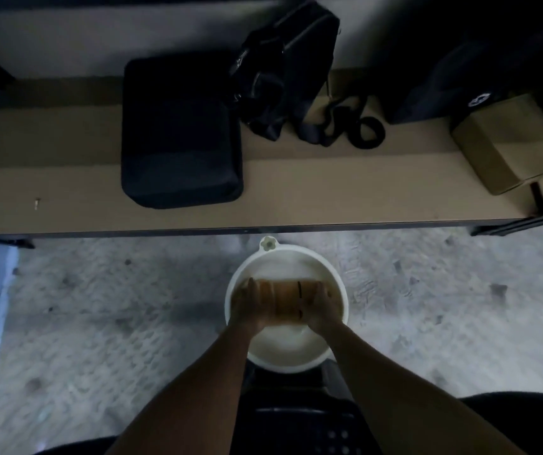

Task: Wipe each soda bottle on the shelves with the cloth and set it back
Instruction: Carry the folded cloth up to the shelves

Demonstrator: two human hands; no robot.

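Note:
Over a white round basin (335, 277) on the floor, both my hands hold a brownish-orange cloth (284, 300) stretched between them. My left hand (248, 305) grips its left end. The cloth's right end is gripped by my right hand (321, 307). Both hands are inside the basin's rim. No soda bottle is in view. The picture is dim and a little blurred.
A low brown shelf board (66, 178) runs across just beyond the basin. On it lie a flat black case (178, 133), a black bag with straps (286, 60), another dark bag (453, 70) and a cardboard box (509, 142). The floor is rough grey concrete (99, 316). A dark stool shows beneath my arms.

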